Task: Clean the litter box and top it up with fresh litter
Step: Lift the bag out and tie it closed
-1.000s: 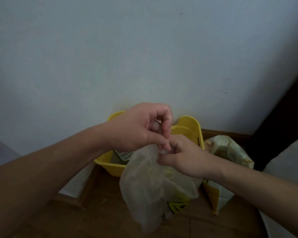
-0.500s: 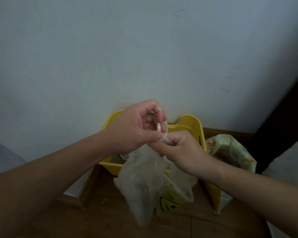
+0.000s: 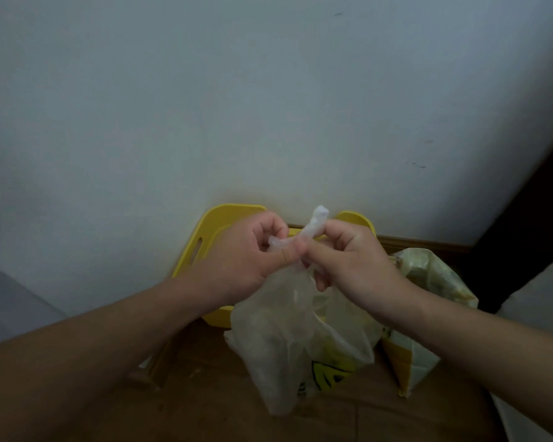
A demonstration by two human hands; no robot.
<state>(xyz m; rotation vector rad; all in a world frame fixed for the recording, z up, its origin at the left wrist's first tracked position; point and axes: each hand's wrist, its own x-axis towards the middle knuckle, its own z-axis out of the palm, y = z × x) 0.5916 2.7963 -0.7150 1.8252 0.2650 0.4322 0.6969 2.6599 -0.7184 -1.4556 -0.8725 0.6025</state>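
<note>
Both hands meet at the twisted top of a clear bag (image 3: 288,339). The left hand (image 3: 246,260) has its fingers clenched round one twisted end, thumb pressed on it. The right hand (image 3: 348,260) pinches the other end, which sticks upward. The bag hangs below them, with a yellow print low on it; whether it touches the floor cannot be told.

The yellow litter box (image 3: 205,237) sits behind the hands, against a pale wall (image 3: 237,106). Just right of it stands an open litter sack (image 3: 428,282). The floor (image 3: 364,416) is brown wood, with a wooden skirting (image 3: 428,242) along the wall.
</note>
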